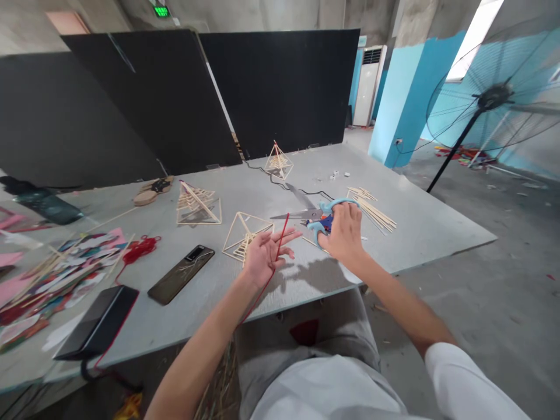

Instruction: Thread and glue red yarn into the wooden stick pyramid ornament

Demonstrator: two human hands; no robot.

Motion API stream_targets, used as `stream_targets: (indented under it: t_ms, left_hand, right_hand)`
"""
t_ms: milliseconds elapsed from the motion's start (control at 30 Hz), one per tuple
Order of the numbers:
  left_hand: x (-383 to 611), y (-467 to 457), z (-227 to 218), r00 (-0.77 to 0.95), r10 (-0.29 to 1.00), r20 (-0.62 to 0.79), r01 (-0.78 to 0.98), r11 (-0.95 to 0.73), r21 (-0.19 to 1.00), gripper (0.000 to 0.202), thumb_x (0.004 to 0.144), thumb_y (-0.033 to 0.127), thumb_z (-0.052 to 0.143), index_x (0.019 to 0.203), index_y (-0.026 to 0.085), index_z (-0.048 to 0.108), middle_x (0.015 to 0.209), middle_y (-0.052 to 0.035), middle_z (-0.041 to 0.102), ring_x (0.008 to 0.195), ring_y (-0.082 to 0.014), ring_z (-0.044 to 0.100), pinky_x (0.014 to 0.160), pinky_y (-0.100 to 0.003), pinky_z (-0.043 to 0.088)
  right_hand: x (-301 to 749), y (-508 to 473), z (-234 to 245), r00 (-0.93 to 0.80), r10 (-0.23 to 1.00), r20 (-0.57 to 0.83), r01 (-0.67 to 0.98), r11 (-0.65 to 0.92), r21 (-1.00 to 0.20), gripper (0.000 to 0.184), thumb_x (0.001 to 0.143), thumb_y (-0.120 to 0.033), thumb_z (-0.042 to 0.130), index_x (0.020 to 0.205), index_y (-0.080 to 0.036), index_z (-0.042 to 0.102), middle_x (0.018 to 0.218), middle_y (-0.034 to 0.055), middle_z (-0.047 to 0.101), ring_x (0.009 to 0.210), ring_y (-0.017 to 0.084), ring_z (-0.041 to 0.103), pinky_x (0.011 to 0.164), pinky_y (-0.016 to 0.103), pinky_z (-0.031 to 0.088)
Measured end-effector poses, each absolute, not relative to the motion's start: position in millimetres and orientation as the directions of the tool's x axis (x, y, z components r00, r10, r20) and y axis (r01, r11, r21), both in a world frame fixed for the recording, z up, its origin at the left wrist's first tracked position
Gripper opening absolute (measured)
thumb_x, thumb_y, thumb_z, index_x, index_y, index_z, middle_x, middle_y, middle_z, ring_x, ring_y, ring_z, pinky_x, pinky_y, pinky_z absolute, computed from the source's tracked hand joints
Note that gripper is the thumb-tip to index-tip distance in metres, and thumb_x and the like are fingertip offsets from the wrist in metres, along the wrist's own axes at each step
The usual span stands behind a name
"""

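My left hand (266,254) is turned palm up above the table, fingers partly curled, with a strand of red yarn (282,234) held across it. The yarn's short end sticks up past the fingers and the rest trails down over the table's front edge. My right hand (345,230) grips the light blue handles of a pair of scissors (306,214). Their blades are spread and point left, close to the yarn's upper end. Under the scissors lies a dark blue tool (324,223), mostly covered. Behind my left hand sits a pyramid frame of thin sticks (238,224).
Two more stick pyramids (199,204) (278,162) stand farther back. Loose sticks (377,213) lie right. Leftward are a phone (181,274), a black box (98,322), a red yarn bundle (140,249), scraps (65,277) and a bottle (41,201). A black cable (301,191) crosses behind.
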State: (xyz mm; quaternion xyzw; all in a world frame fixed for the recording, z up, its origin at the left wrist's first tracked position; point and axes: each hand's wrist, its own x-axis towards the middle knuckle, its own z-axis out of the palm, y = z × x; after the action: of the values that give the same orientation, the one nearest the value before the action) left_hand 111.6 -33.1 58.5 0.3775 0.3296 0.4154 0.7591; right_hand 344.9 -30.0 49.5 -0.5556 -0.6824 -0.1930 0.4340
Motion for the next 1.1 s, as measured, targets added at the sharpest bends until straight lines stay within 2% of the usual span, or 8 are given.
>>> stream_targets:
  t_ms: [200, 333, 433, 533, 700, 800, 933, 1100]
  left_hand:
    - [119, -25, 53, 0.399, 0.902, -0.165, -0.367, 0.322, 0.873, 0.058, 0.078, 0.034, 0.057, 0.129, 0.013, 0.073, 0.160, -0.0211, 0.059, 0.095, -0.0260, 0.080, 0.037, -0.015, 0.027]
    - [125, -23, 46, 0.303, 0.946, -0.116, -0.321, 0.216, 0.922, 0.047, 0.078, 0.025, 0.067, 0.124, 0.019, 0.073, 0.161, -0.0163, 0.059, 0.099, -0.0238, 0.080, 0.037, -0.014, 0.027]
    - [129, -20, 36, 0.210, 0.976, -0.060, -0.250, 0.113, 0.962, 0.038, 0.086, 0.036, 0.077, 0.119, 0.017, 0.073, 0.135, -0.0186, 0.075, 0.083, -0.0191, 0.078, 0.038, -0.014, 0.023]
    - [131, -19, 26, 0.137, 0.991, 0.004, -0.175, 0.021, 0.984, 0.047, 0.088, 0.045, 0.080, 0.124, 0.016, 0.073, 0.098, -0.0115, 0.081, 0.060, -0.0117, 0.065, 0.040, -0.015, 0.020]
    - [129, -23, 19, 0.100, 0.988, 0.117, -0.080, -0.109, 0.991, 0.042, 0.089, 0.044, 0.075, 0.122, 0.019, 0.075, 0.081, -0.0037, 0.076, 0.052, -0.0096, 0.048, 0.045, -0.019, 0.027]
    - [128, -26, 18, 0.096, 0.979, 0.181, -0.045, -0.177, 0.983, 0.034, 0.086, 0.039, 0.069, 0.113, 0.021, 0.076, 0.072, 0.0009, 0.068, 0.054, -0.0107, 0.044, 0.052, -0.020, 0.033]
    - [127, -26, 16, 0.101, 0.972, 0.214, 0.000, -0.215, 0.977, 0.023, 0.081, 0.038, 0.064, 0.086, 0.019, 0.075, 0.055, 0.0069, 0.041, 0.053, -0.0122, 0.035, 0.054, -0.022, 0.028]
    - [123, -19, 27, 0.088, 0.977, 0.194, 0.042, -0.199, 0.979, 0.023, 0.077, 0.037, 0.060, 0.081, 0.020, 0.074, 0.052, 0.0077, 0.035, 0.053, -0.0132, 0.029, 0.054, -0.023, 0.021]
  right_hand:
    - [353, -28, 48, -0.016, 0.562, 0.827, 0.926, 0.320, -0.200, 0.035, 0.084, -0.036, 0.072, 0.105, -0.021, 0.049, 0.102, 0.0124, 0.055, 0.102, 0.035, 0.050, 0.093, 0.051, 0.041]
    - [355, -29, 44, -0.025, 0.531, 0.847, 0.918, 0.347, -0.191, 0.034, 0.084, -0.035, 0.071, 0.105, -0.021, 0.049, 0.100, 0.0111, 0.054, 0.100, 0.034, 0.049, 0.093, 0.051, 0.041]
    - [356, -30, 37, -0.008, 0.493, 0.870, 0.917, 0.352, -0.191, 0.034, 0.083, -0.037, 0.070, 0.105, -0.022, 0.048, 0.100, 0.0098, 0.052, 0.099, 0.034, 0.048, 0.093, 0.052, 0.042]
    - [358, -31, 27, 0.028, 0.455, 0.890, 0.910, 0.357, -0.212, 0.035, 0.081, -0.034, 0.070, 0.105, -0.022, 0.048, 0.099, 0.0087, 0.050, 0.100, 0.034, 0.048, 0.094, 0.053, 0.042]
    - [361, -32, 17, 0.039, 0.404, 0.914, 0.922, 0.339, -0.189, 0.036, 0.077, -0.028, 0.069, 0.105, -0.023, 0.047, 0.098, 0.0082, 0.048, 0.098, 0.033, 0.049, 0.092, 0.054, 0.043]
    - [359, -32, 17, 0.048, 0.382, 0.923, 0.922, 0.338, -0.188, 0.037, 0.079, -0.027, 0.070, 0.109, -0.021, 0.049, 0.101, 0.0092, 0.050, 0.100, 0.033, 0.049, 0.092, 0.053, 0.042]
    - [355, -31, 18, 0.062, 0.372, 0.926, 0.910, 0.360, -0.206, 0.036, 0.080, -0.027, 0.070, 0.109, -0.021, 0.049, 0.101, 0.0088, 0.050, 0.100, 0.033, 0.049, 0.093, 0.052, 0.041]
    - [358, -31, 15, -0.060, 0.392, 0.918, 0.914, 0.392, -0.107, 0.037, 0.079, -0.027, 0.067, 0.110, -0.022, 0.047, 0.099, 0.0079, 0.050, 0.099, 0.033, 0.049, 0.092, 0.051, 0.042]
